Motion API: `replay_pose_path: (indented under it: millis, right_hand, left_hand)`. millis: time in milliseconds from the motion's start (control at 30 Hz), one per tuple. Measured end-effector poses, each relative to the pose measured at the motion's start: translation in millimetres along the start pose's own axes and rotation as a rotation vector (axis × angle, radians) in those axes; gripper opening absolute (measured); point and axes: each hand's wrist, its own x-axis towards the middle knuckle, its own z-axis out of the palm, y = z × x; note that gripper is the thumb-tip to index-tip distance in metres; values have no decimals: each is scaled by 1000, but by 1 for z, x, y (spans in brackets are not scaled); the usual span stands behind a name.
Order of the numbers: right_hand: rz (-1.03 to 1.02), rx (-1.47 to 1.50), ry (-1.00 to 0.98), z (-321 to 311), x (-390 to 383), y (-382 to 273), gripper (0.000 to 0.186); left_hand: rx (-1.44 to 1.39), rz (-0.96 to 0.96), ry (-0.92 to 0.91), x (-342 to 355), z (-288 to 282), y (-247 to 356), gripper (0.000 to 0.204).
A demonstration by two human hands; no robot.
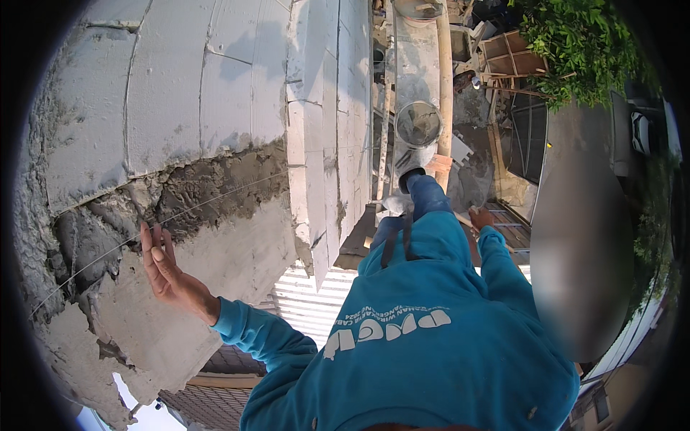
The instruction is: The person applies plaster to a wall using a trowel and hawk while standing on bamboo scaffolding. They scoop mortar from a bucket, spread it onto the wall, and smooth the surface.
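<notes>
My left hand (172,276) is raised at the block wall with its fingers stretched out and nothing in it. Its fingertips are by a thin string line (215,194) that runs slantwise across the wall. Around them is a band of rough, dark mortar (215,183) between pale blocks (169,86) and a smoother grey plastered face (208,251). Low at my right side, my right hand (480,217) has curled fingers; what they hold, if anything, is too small to make out. Beyond my feet a round bucket (419,124) holds grey mix.
I stand on a narrow plank platform (417,75) edged by a wooden pole (445,72). Another bucket (419,8) is farther along it. To the right, well below, are timber and panels (514,57), a leafy tree (578,43) and a white car (640,133). A blurred grey oval hides part of the right side.
</notes>
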Motion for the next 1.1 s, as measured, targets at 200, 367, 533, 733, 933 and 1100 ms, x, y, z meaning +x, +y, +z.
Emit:
replay_pose_path:
  millis: [200, 367, 533, 733, 933, 1100]
  right_hand:
    - [44, -106, -24, -44, 25, -60, 58]
    - [-58, -63, 14, -60, 45, -87, 56]
    - [-17, 87, -109, -69, 55, -143, 56]
    - [-168, -273, -84, -22, 134, -148, 62]
    - [-70, -359, -133, 9, 124, -214, 47]
    - [-59, -276, -157, 10, 126, -215, 52]
  left_hand:
    - [-58, -221, -187, -13, 81, -40, 35]
    - [48, -191, -246, 8, 122, -50, 31]
    - [266, -50, -165, 48, 125, -48, 34]
    - [457, -4, -105, 83, 160, -64, 39]
    - [570, 5, -54, 83, 151, -70, 48]
    - [629, -14, -9, 88, 153, -80, 50]
